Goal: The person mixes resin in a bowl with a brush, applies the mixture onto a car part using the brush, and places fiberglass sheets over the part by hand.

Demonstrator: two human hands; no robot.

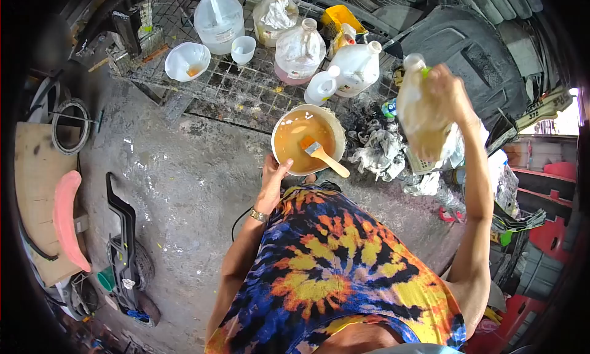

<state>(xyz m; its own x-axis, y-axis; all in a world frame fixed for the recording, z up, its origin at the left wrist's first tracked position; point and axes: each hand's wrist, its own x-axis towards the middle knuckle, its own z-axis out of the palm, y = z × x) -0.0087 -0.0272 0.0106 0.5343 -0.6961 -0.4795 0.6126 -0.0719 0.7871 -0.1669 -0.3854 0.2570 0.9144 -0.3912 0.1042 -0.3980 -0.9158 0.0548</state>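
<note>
My left hand (272,180) grips the near left rim of a white bucket (340,133) that holds amber liquid (289,139). A brush (326,157) with orange bristles and a wooden handle lies in it, its handle sticking out over the near right rim. Off to the right, my right hand (447,90) is closed on the upper part of a large translucent jug (424,123), somewhat blurred, with murky, yellowish contents low inside. Crumpled whitish rags (381,148) lie between bucket and jug.
On the grated bench (215,96) beyond the bucket stand several jugs (299,51), a small cup (243,50), a white bowl (187,62) and a yellow container (342,21). Black car parts (470,59) lie at the upper right. A cardboard sheet (37,169) is at the left.
</note>
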